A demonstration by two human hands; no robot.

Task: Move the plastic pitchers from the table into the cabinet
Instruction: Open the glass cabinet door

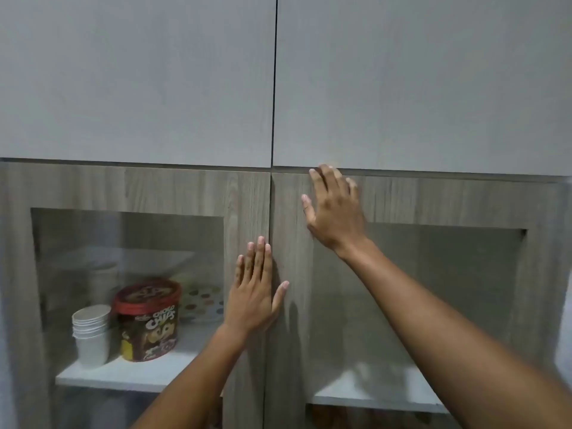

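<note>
Right hand [335, 209], left hand [257, 289] flat on closed wood-grain glass-paned cabinet [247, 193]

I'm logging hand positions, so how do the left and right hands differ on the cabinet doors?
The left hand lies lower, by the seam between the doors; the right hand reaches higher, to the right door's top edge. The left hand's fingers point straight up; the right hand's tilt leftward. Both are open, flat, and empty.
</note>
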